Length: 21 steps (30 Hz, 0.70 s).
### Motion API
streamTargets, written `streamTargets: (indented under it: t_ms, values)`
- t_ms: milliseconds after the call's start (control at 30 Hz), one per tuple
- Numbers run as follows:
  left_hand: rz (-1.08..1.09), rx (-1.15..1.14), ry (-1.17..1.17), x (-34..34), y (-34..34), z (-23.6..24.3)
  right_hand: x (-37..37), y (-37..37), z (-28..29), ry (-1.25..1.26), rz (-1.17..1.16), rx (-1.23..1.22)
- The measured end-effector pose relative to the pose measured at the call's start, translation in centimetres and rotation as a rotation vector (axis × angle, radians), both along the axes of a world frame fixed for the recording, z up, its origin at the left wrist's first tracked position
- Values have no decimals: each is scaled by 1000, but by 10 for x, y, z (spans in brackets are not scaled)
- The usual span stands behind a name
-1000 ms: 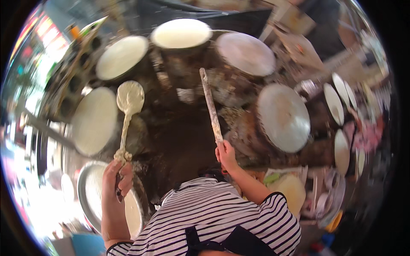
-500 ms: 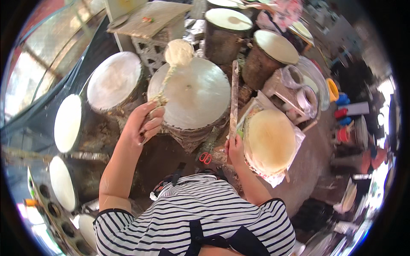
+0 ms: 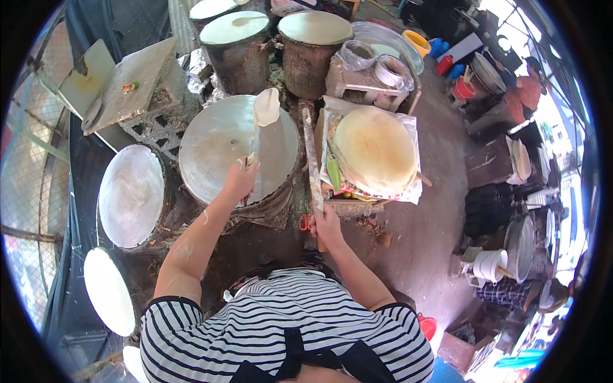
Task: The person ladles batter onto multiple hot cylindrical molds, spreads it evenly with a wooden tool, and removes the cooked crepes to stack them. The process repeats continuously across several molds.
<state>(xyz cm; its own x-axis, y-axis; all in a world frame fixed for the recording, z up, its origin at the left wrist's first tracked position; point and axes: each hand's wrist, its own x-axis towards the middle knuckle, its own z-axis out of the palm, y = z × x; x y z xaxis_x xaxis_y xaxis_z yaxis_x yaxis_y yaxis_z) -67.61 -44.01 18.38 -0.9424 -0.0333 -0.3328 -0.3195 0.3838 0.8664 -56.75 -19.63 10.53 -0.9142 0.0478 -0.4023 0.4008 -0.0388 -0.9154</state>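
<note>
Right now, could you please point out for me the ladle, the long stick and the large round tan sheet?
Ladle [image 3: 267, 108]: head view, on its pale-coated bowl.
Long stick [image 3: 311, 159]: head view, on the middle of its shaft.
Large round tan sheet [image 3: 375, 148]: head view, on its upper face.

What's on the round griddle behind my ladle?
The griddle shows pale smears and a small dark spot; the parts behind the ladle and left hand are covered.

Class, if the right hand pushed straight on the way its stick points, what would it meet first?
The stick would probably meet the drum beyond its tip first, though depth is unclear.
</note>
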Motion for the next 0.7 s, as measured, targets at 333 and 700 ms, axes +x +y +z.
streamTargets:
  t_ms: [333,700]
  values:
    - [-99,-881,548,15,-22,-17,-23,-46,27,87,34,143]
    - [9,-923,448,12,-44,-25,-62,-77,-17,618,112,658]
